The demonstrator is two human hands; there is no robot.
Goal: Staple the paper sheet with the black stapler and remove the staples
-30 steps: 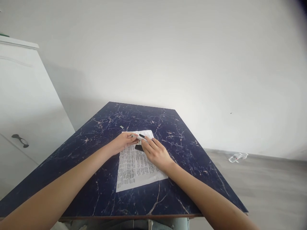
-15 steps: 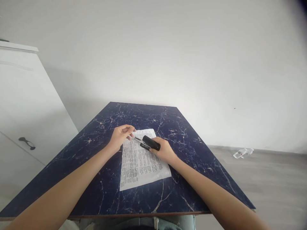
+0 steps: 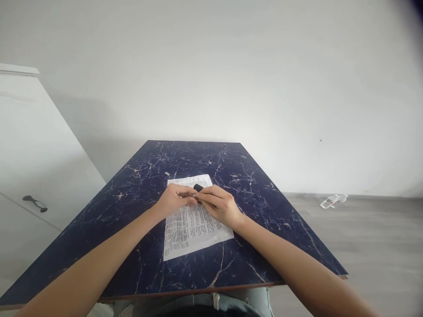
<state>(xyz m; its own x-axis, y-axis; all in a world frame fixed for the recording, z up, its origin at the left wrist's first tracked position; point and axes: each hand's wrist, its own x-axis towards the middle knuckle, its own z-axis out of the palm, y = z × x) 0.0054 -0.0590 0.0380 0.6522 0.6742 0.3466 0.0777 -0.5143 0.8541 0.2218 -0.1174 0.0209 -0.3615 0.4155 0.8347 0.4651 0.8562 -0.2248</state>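
A black stapler (image 3: pixel 198 188) is mostly covered by my right hand (image 3: pixel 222 206), whose fingers are closed around it; only its dark front end shows. My left hand (image 3: pixel 176 199) meets it from the left, thumb and fingers pinched together at the stapler's front. A small pale metallic bit shows between the two hands' fingertips, too small to name. Under both hands lies a printed sheet of paper (image 3: pixel 198 237), flat on the table with its near edge towards me.
The dark blue marble-patterned table (image 3: pixel 142 268) stands against a pale wall. A small silvery piece (image 3: pixel 167 173) lies beyond the paper's far left corner. At the left is a white cabinet (image 3: pixel 39 145) with a dark handle. Clear plastic (image 3: pixel 332 201) lies on the floor at right.
My right fingers have shifted forward over the stapler, hiding more of it and its metal rail. My left hand has moved right and nearer, against its front. The small silvery piece beyond the paper now shows.
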